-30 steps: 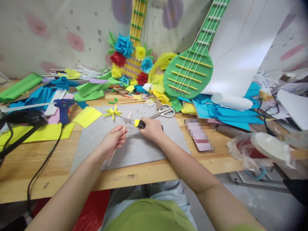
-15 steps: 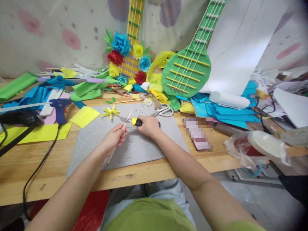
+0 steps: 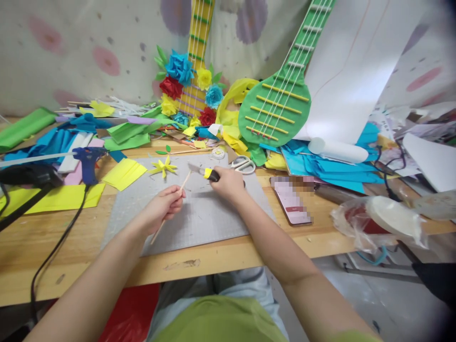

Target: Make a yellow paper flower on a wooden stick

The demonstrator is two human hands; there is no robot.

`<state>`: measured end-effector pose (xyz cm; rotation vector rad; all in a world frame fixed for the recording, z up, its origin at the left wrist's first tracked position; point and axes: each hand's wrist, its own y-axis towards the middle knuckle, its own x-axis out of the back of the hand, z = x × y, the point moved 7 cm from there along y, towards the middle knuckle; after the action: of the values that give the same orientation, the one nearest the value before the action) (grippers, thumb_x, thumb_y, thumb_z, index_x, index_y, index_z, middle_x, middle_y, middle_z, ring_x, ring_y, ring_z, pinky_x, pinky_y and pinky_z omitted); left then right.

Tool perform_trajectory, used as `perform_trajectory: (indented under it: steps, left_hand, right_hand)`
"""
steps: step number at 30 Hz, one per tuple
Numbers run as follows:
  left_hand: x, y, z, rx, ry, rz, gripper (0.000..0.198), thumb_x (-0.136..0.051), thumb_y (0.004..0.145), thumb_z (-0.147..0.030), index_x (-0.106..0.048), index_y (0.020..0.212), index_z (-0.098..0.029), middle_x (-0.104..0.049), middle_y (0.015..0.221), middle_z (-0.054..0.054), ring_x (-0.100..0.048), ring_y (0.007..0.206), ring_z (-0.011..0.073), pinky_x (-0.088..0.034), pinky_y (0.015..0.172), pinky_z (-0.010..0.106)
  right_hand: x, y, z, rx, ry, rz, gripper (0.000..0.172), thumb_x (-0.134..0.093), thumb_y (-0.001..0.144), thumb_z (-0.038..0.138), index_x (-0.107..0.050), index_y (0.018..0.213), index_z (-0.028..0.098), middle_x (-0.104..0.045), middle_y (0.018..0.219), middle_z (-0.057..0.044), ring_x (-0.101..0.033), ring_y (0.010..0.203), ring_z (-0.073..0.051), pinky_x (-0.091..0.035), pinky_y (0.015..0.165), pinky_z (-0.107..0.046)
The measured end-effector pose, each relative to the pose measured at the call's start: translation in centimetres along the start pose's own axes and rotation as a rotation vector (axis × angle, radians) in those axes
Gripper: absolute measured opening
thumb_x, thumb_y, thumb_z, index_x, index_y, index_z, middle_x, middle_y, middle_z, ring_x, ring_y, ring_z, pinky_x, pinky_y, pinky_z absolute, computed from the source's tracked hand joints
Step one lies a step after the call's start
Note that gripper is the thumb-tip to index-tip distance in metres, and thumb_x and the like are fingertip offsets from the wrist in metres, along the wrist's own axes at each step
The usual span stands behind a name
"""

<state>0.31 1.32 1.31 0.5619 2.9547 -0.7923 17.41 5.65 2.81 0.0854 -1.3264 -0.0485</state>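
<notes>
1. Surface [image 3: 53,237]: wooden, with coloured paper scraps piled along the far side. The near edge was left for working.
2. Green paper guitar [image 3: 274,111]: leaned against the back wall behind the clutter, probably parked clear of the cutting area.
3. Mat [image 3: 199,213]: grey, lay flat on the surface right in front of the person. Both hands were over it, and it likely shielded the wood from the blade.
4. Glue gun [image 3: 87,159]: blue, stood at the mat's left edge with its cord trailing off the front. It was near the left hand but not touched.
5. Left hand [image 3: 162,206]: closed, with fingertips pinching a stick partway along. It sat low over the mat, seemingly to steady the stick.
6. Right hand [image 3: 228,183]: closed in a fist around a knife handle, just beside the left hand. The blade end pointed left toward the stick tip.
7. Scissors [image 3: 244,165]: lay closed at the mat's far edge, just behind the right hand, untouched.
8. Knife [image 3: 204,172]: yellow-and-black handle with the blade out. The blade was close to the stick's upper end; I couldn't tell if it touched.
9. Stick [image 3: 185,180]: thin wood, angled up and away from the left hand over the mat. The free tip faced the blade and the lower end stuck out below the hand.
10. Paper flower [image 3: 164,167]: yellow, lay on the mat's far left, near the stick tip but apart from it.
</notes>
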Motion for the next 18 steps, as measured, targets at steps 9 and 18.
perform_trajectory:
  steps: [9, 18]
  left_hand:
    - [-0.4, 0.1, -0.1, -0.074, 0.039, -0.102, 0.012, -0.049, 0.078, -0.029, -0.046, 0.075, -0.018, -0.029, 0.050, -0.008, -0.023, 0.038, 0.0026, -0.013, 0.035, 0.012]
    - [0.1, -0.6, 0.3, -0.022, 0.178, -0.100, 0.012, -0.043, 0.081, -0.028, -0.043, 0.073, -0.019, -0.029, 0.050, -0.008, -0.024, 0.038, 0.0030, -0.014, 0.035, 0.012]
  right_hand:
    - [-1.3, -1.5, 3.5, 0.174, -0.017, 0.051, 0.024, -0.047, 0.074, 0.033, -0.060, 0.092, 0.025, -0.068, 0.091, -0.003, -0.062, 0.086, -0.020, -0.040, 0.066, -0.027]
    - [-0.6, 1.5, -1.6, -0.067, 0.012, 0.051, 0.028, -0.047, 0.074, 0.036, -0.061, 0.097, 0.027, -0.068, 0.092, -0.004, -0.061, 0.085, -0.022, -0.040, 0.063, -0.027]
